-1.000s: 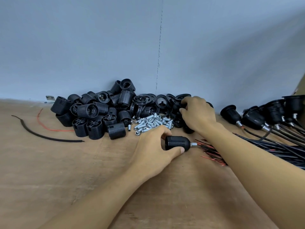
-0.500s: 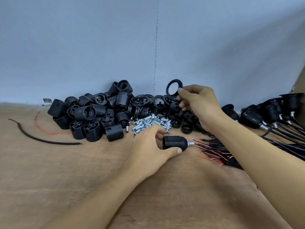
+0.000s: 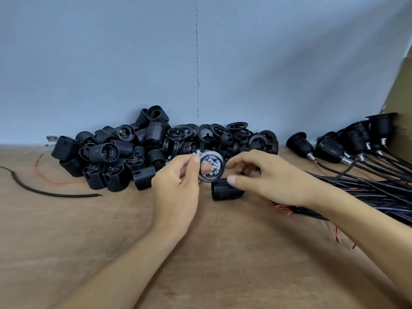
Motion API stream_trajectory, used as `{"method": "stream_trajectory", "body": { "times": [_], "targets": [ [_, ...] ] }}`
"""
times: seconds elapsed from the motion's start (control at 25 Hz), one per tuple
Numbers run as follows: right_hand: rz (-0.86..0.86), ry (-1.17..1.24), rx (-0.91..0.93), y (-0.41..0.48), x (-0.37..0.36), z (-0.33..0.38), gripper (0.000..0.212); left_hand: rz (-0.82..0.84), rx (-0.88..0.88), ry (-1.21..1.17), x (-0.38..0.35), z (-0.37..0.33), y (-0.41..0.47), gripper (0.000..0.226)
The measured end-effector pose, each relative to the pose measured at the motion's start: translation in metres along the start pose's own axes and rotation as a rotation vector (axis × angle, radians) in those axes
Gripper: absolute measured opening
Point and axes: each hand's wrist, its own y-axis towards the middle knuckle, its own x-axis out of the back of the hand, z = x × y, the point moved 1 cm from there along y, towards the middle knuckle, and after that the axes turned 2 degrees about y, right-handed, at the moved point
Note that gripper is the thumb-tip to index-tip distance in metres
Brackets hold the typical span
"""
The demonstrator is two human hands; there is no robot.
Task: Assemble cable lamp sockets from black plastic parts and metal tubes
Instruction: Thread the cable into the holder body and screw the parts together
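Lying sideways, socket [image 3: 227, 193] runs left-right; left hand [image 3: 176, 192] pinches upright ring [image 3: 209, 179].

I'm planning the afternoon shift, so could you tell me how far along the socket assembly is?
Done: several cabled sockets lie in a row at the right. In hand: the left hand pinches a black ring, and the right hand touches a threaded socket body with its thumb. Left: a large pile of loose black parts and a bundle of cables.

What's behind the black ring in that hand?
Through the ring you see small silver tubes and a fingertip of the left hand. Ring and hand cover the rest of the heap.
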Motion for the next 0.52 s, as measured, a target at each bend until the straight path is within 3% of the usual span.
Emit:
{"method": "stream_trajectory", "body": {
  "times": [0.12,0.36,0.52],
  "targets": [
    [0.123,-0.212,-0.010,-0.005,0.001,-0.009,0.032,-0.093,-0.010,0.058,0.003,0.003,0.003,0.026],
    [-0.160,-0.024,0.086,-0.004,-0.002,-0.015,0.034,0.016,-0.111,0.148,-0.001,0.006,-0.002,0.017],
    [-0.201,-0.016,0.132,-0.007,-0.003,-0.014,0.032,0.085,-0.147,0.106,-0.004,0.004,-0.005,0.021]
  ]
}}
